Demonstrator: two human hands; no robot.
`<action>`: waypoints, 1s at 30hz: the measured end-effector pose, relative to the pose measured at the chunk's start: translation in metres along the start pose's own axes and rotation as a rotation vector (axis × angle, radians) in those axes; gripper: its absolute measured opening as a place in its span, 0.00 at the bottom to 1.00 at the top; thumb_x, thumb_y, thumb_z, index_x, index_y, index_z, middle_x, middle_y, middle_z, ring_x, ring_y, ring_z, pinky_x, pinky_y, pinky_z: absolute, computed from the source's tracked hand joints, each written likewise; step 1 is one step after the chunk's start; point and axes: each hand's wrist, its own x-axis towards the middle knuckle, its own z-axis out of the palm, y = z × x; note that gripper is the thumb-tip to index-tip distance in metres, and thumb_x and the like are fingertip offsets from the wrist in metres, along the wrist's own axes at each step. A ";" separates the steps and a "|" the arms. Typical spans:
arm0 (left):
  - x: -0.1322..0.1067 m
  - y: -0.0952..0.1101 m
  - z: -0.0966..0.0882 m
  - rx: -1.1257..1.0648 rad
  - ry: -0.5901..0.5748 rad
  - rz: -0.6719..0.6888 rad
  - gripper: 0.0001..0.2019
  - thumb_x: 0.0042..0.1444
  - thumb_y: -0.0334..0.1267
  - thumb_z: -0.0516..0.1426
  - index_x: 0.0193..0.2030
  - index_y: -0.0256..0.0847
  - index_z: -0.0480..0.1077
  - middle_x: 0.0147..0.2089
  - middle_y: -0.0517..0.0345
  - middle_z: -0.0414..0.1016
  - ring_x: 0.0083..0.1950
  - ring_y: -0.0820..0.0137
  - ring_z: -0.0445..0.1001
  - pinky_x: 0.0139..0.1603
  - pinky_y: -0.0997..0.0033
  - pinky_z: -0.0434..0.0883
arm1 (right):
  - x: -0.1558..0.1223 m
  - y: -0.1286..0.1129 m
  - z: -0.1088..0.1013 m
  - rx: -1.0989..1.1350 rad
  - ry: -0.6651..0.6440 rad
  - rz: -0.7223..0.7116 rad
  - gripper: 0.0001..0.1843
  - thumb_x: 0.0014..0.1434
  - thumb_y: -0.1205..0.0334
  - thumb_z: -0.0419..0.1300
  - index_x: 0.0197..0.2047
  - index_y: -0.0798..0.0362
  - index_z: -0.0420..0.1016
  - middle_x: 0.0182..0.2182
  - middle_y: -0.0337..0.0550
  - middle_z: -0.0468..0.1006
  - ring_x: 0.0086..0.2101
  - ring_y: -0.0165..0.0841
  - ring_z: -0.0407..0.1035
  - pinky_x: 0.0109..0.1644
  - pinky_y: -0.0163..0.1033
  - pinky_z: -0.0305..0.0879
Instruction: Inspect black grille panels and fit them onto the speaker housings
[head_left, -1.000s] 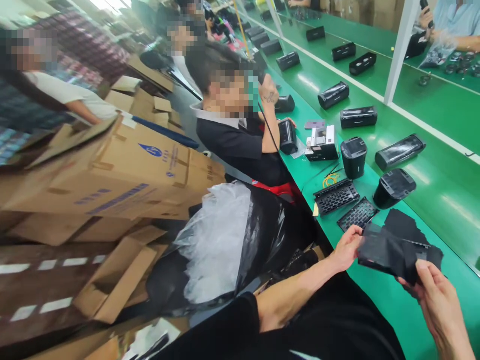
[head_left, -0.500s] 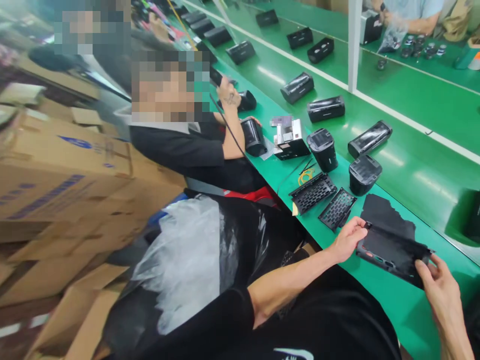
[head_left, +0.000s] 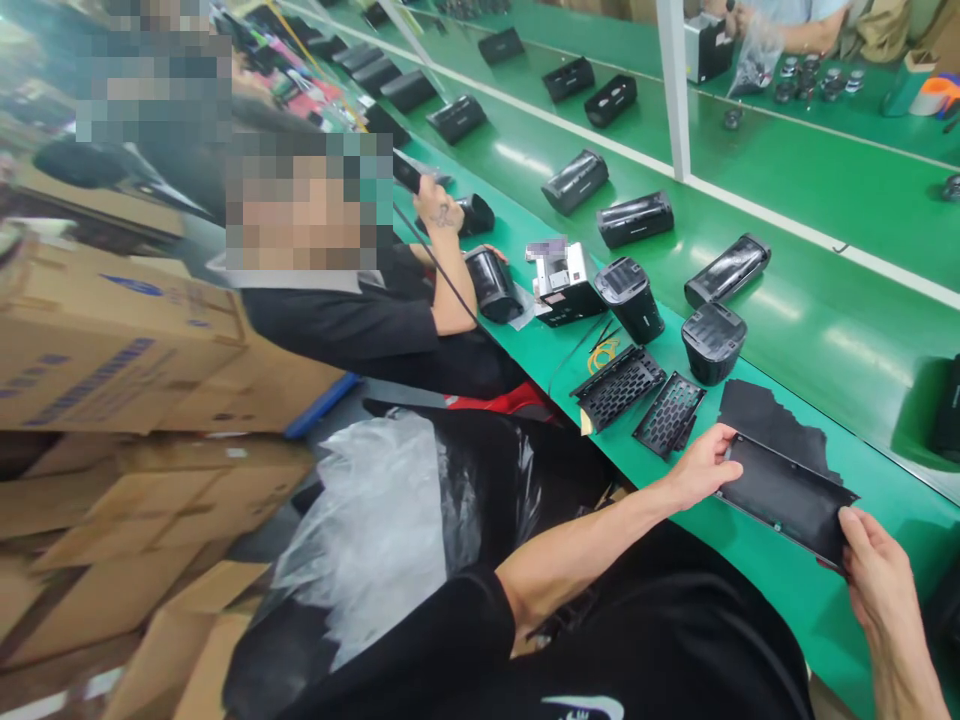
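Note:
Between my two hands is a black speaker grille panel, a long curved piece with its dark inner face turned up. My left hand pinches its left end, thumb on top. At the right end, my right hand grips the edge with the thumb uppermost. A ragged black sheet lies on the green table just beyond the panel. Left of my left hand rest a honeycomb grille and a larger honeycomb grille.
Two black speaker housings stand behind the grilles, near a white-and-black box. Several speakers lie on the green conveyor. A co-worker's hand holds a dark tool at left. Cardboard boxes are stacked farther left.
The panel has been tilted in my hands; its slotted side edge was showing and now its flat inner face shows. Both hands keep hold of its ends. The camera view has shifted slightly.

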 end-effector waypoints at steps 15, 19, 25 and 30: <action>0.000 0.000 -0.005 0.080 -0.024 0.004 0.17 0.57 0.48 0.64 0.47 0.39 0.70 0.39 0.61 0.73 0.41 0.71 0.70 0.47 0.68 0.66 | -0.020 -0.013 0.001 0.139 -0.026 0.140 0.37 0.37 0.40 0.83 0.41 0.49 0.73 0.20 0.27 0.63 0.19 0.24 0.53 0.20 0.30 0.52; -0.001 0.003 -0.005 0.013 -0.062 -0.010 0.19 0.52 0.44 0.66 0.48 0.39 0.70 0.41 0.59 0.75 0.44 0.70 0.72 0.49 0.67 0.67 | -0.023 -0.018 0.002 0.187 -0.033 0.174 0.38 0.33 0.41 0.85 0.40 0.49 0.73 0.21 0.29 0.67 0.20 0.25 0.58 0.21 0.30 0.57; 0.001 0.004 -0.008 -0.047 -0.160 -0.002 0.23 0.48 0.36 0.67 0.52 0.40 0.72 0.46 0.57 0.78 0.47 0.67 0.75 0.53 0.65 0.68 | -0.025 -0.024 0.001 0.249 -0.022 0.179 0.39 0.29 0.44 0.87 0.40 0.50 0.75 0.20 0.28 0.64 0.20 0.22 0.55 0.21 0.27 0.54; 0.004 0.001 -0.011 -0.073 -0.154 -0.009 0.23 0.49 0.38 0.67 0.53 0.39 0.73 0.46 0.55 0.79 0.46 0.68 0.75 0.52 0.66 0.68 | -0.025 -0.021 -0.002 0.243 -0.055 0.184 0.39 0.31 0.45 0.86 0.42 0.49 0.75 0.22 0.29 0.68 0.22 0.26 0.61 0.24 0.30 0.65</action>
